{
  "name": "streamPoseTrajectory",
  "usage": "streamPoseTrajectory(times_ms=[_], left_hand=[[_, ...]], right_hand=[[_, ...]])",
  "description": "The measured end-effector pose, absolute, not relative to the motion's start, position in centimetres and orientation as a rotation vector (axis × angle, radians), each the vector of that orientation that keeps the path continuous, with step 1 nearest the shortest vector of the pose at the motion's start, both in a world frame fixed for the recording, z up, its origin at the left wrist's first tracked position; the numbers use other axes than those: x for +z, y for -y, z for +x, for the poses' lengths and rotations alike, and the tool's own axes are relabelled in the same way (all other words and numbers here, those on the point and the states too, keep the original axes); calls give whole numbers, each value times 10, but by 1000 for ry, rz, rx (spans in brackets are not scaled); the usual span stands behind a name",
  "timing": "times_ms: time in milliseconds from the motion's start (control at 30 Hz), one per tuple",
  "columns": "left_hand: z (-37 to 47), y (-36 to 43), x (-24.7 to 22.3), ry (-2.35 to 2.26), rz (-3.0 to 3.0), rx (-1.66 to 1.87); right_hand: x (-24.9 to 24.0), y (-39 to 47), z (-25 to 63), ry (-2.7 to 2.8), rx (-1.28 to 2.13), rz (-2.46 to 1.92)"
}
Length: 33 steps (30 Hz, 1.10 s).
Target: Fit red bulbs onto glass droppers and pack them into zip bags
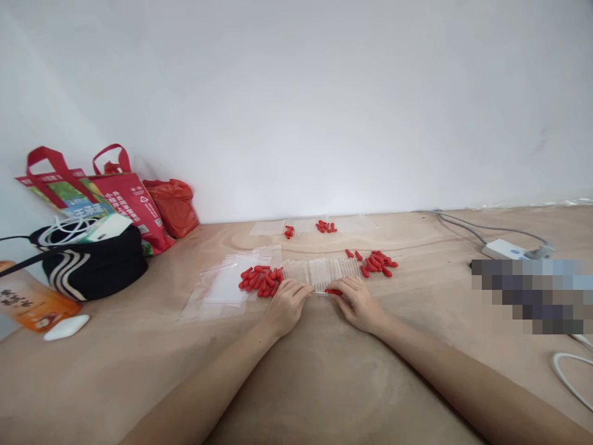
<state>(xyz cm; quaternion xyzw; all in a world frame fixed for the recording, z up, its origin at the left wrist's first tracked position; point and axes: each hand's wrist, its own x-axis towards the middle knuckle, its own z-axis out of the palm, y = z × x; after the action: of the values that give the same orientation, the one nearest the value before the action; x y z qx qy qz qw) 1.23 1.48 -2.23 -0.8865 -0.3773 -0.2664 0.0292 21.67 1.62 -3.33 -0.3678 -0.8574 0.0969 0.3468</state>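
2 pinches: left fingers (pixel 299 288) on clear stick (pixel 319 292), right fingers (pixel 346 285) on red piece (pixel 334 291), table (pixel 319 371) room between forearms (pixel 227 377)

2 bare forearms (pixel 227 377) angled inward, left hand (pixel 287 307), right hand (pixel 356 303) near each other, fingers (pixel 300 289) curled

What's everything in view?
Red bulbs: many, red, central
Tubes: many, clear, between bulbs
Baggies: several, clear, left, back
Totes: two, red and multicoloured, left
Plastic bag: one, red, left
Striped bag: one, black, left
Device: one, white, left
Packet: one, orange, left
Oval object: one, white, left
Power strip: one, white, right
Cables: several, white, grey, both sides
Pixelated area: one, unclear, right
Table: one, brown, below
Wall: one, white, behind
Left hand: one, bare, at tube
Right hand: one, bare, on bulb
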Motion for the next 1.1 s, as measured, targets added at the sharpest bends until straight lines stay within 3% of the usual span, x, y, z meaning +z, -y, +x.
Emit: streamPoseTrajectory(times_ms=[1100], left_hand=[[9, -15, -27, 848, -2645, -895]], right_hand=[[-39, -20, 221, 2171, 266, -721]])
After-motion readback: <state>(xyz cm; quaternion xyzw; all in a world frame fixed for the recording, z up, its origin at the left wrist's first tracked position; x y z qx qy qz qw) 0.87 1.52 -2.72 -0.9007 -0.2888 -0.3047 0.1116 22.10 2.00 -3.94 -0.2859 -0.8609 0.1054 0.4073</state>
